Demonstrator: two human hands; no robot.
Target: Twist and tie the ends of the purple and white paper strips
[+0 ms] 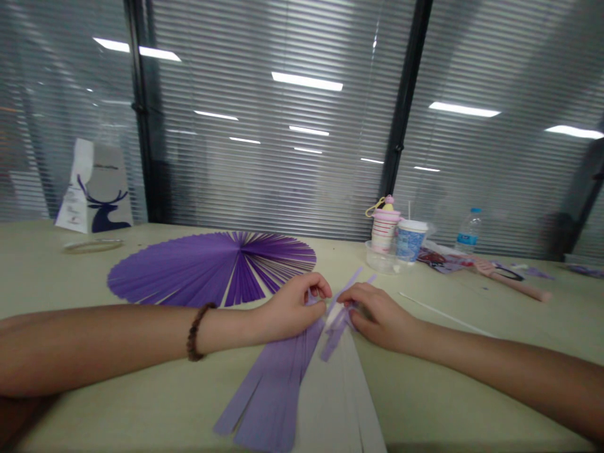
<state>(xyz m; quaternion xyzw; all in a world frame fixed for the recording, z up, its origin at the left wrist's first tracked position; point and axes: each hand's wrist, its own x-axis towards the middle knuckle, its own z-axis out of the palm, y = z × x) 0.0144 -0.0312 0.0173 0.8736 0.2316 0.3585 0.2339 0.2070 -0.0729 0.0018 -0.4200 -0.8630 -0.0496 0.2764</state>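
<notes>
My left hand (pixel 299 305), with a dark beaded bracelet (pixel 200 331) at the wrist, is curled closed at the top of the light purple paper strips (pixel 278 390). They fan down toward the table's near edge. Beside them spread white paper strips (pixel 337 396), gathered at the same top end. My right hand (pixel 380 314) pinches at short, narrow lavender strips (pixel 334 340) lying across that gathered end; the fingers partly hide the contact. Behind my left hand lies a large round fan of dark purple pleated strips (pixel 189 270), flat on the table.
A white bag with a deer print (pixel 97 189) and a tape roll (pixel 93 246) sit at the left. Toward the back right are a pink-lidded cup (pixel 385 233), a blue paper cup (pixel 411 242) and a water bottle (pixel 469 233). A thin white stick (pixel 448 314) lies near my right forearm.
</notes>
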